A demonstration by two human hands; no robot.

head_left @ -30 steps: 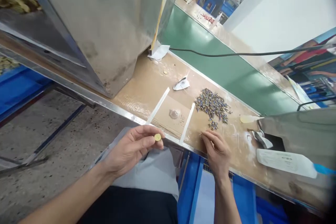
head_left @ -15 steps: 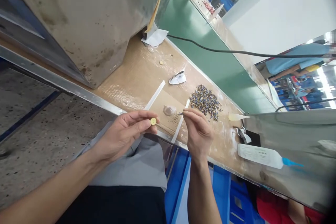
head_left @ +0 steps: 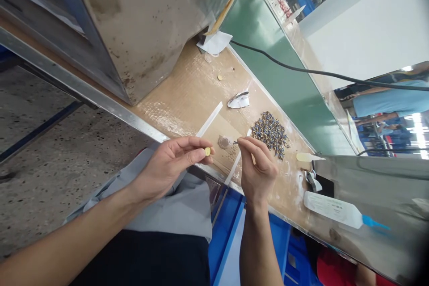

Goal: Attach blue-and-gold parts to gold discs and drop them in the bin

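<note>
Thumb and fingers of my left hand [head_left: 179,158] pinch a small round yellow disc [head_left: 208,151] by its rim, its flat face turned up. My right hand [head_left: 257,167] is a short way to the right, its fingertips closed on a tiny dark part [head_left: 235,142] mostly hidden by them. Between the hands, on the bench, lies a small clear round blob [head_left: 223,142], with tiny grains [head_left: 230,153] scattered beside it. Just beyond my right hand spreads a pile of small blue and gold parts [head_left: 270,132].
A white bottle with a blue nozzle [head_left: 331,208] and a small yellowish dropper bottle [head_left: 304,157] lie on the right. Folded white paper [head_left: 238,101] and another yellow disc [head_left: 220,77] rest farther back. A metal housing [head_left: 140,22] overhangs the left; a black cable [head_left: 284,62] crosses behind.
The view has shifted, so the bench and both hands appear somewhat farther right. Both hands keep their pinches, and the right fingertips remain near the clear blob.
</note>
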